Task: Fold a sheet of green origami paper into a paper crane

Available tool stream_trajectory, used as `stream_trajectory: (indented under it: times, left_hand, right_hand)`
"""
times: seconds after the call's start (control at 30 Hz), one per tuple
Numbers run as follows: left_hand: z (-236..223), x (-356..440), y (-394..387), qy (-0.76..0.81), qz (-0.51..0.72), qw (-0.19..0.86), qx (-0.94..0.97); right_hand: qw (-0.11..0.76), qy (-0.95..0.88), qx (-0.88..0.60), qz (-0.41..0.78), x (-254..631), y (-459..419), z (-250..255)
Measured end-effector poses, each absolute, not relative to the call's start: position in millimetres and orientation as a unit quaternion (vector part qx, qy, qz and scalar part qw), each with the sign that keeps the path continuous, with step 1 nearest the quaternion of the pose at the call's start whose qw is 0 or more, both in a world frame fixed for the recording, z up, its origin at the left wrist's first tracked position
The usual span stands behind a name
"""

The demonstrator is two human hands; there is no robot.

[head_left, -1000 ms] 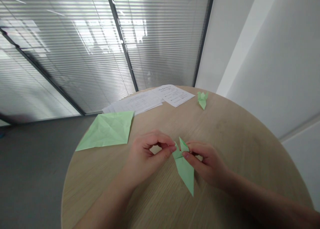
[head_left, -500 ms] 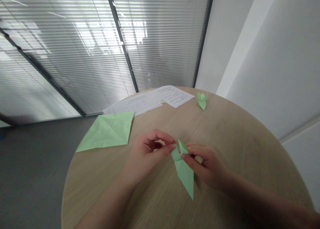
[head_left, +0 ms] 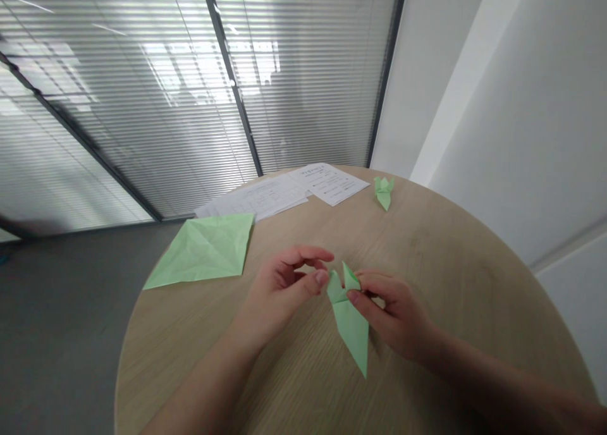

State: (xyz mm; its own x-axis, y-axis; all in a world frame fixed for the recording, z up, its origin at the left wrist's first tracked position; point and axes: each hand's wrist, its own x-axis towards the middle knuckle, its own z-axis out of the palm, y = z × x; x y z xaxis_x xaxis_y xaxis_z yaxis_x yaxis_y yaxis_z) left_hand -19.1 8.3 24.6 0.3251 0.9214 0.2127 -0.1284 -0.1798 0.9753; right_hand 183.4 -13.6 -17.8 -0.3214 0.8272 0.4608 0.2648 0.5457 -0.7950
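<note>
Between my hands is a green folded paper [head_left: 351, 330], its long point aimed toward me and two short flaps standing up at its far end. My right hand [head_left: 391, 305] pinches it by the right flap between thumb and fingers. Just left of the other flap is my left hand [head_left: 289, 280], thumb and forefinger apart, with nothing visible between them. Whether a left fingertip still brushes the flap's edge is hard to tell.
A creased green paper sheet [head_left: 203, 248] lies at the table's left edge. Printed white sheets [head_left: 270, 195] overlap at the back. A small green origami figure [head_left: 384, 193] rests at the back right of the round wooden table [head_left: 441, 251]. Blinds and a white wall stand beyond.
My left thumb and forefinger have opened and drawn slightly left, off the left flap. My right hand keeps its pinch on the folded paper, which has barely shifted.
</note>
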Motion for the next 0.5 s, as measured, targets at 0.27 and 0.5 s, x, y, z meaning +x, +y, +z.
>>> stream_trajectory:
  times: [0.27, 0.5]
  left_hand:
    - [21.4, -12.8, 8.1, 0.372, 0.438, 0.523, 0.630]
    - [21.4, -16.8, 5.2, 0.373, 0.444, 0.475, 0.662]
  right_hand:
    - [0.424, -0.639, -0.404, 0.500, 181.2, -14.9, -22.0]
    - [0.400, -0.584, -0.379, 0.596, 179.8, -14.5, -22.9]
